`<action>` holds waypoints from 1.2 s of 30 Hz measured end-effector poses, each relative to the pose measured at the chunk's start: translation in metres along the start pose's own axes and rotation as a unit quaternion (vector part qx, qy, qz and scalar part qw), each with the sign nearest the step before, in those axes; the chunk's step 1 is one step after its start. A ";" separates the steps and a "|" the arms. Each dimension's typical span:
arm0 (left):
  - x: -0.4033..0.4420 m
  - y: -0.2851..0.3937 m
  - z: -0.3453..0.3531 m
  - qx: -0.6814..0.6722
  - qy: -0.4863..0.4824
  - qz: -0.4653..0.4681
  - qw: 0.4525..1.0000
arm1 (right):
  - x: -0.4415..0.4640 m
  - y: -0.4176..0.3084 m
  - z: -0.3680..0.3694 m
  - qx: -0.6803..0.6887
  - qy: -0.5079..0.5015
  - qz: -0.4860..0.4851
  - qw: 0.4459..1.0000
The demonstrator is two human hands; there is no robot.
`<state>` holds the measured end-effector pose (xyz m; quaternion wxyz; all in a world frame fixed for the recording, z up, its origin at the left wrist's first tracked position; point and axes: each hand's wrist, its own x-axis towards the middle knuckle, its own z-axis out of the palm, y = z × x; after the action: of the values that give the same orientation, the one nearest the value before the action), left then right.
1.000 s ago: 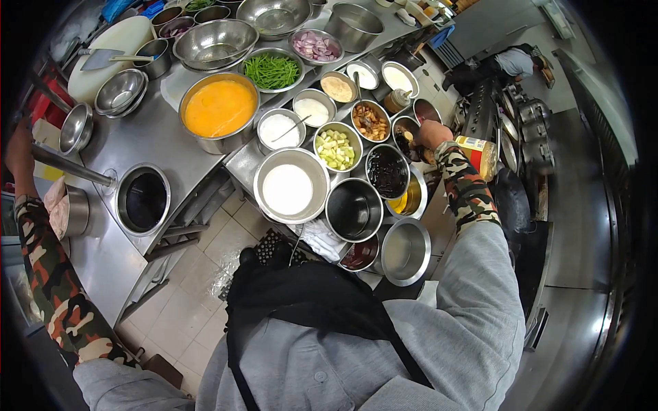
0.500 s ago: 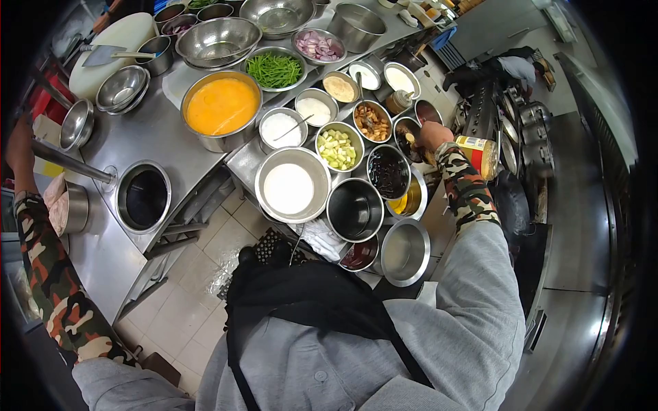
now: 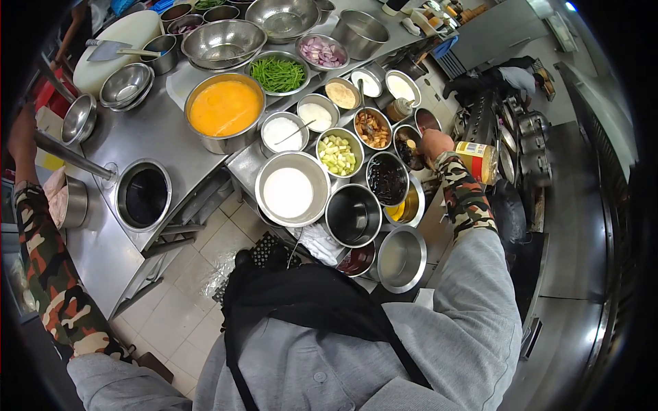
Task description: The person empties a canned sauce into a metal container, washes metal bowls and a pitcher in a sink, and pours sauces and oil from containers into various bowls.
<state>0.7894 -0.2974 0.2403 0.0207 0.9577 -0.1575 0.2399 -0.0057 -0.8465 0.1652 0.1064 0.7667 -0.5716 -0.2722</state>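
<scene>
My right hand [image 3: 436, 144] reaches over the far right of the cluster of pots, its fingers curled and mostly turned away from view. What they close on is hidden. Just beyond the fingertips is a metal pot with dark contents [image 3: 409, 155]. A jar with a yellow and red label [image 3: 474, 159] sits beside my right wrist. At the far left edge my left hand [image 3: 22, 142] is dim and partly cut off, near a metal bar [image 3: 68, 156]; its fingers cannot be made out. Close to my left forearm stands a pot holding pale pink material [image 3: 57, 195].
Pots of white liquid [image 3: 288, 194], green cubes [image 3: 337, 154] and dark sauce [image 3: 388, 179] crowd the front. On the steel counter are orange liquid [image 3: 226, 109], green strips [image 3: 277, 74] and a cleaver [image 3: 104, 55]. Another person [image 3: 510, 79] is by the stove at back right.
The view has shifted slightly. My right hand has moved a little downward beside the dark pot. My left hand stays at the far left edge.
</scene>
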 end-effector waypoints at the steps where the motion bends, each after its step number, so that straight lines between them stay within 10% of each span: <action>1: -0.001 0.002 -0.002 -0.001 0.000 0.001 1.000 | 0.001 0.000 0.001 -0.002 0.007 0.003 1.000; 36: -0.029 0.032 -0.037 0.002 0.005 -0.013 1.000 | -0.009 -0.010 0.000 -0.018 0.029 -0.018 0.999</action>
<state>0.7388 -0.3148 0.2588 0.0229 0.9584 -0.1448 0.2450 0.0006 -0.8353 0.1634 0.1317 0.7822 -0.5497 -0.2621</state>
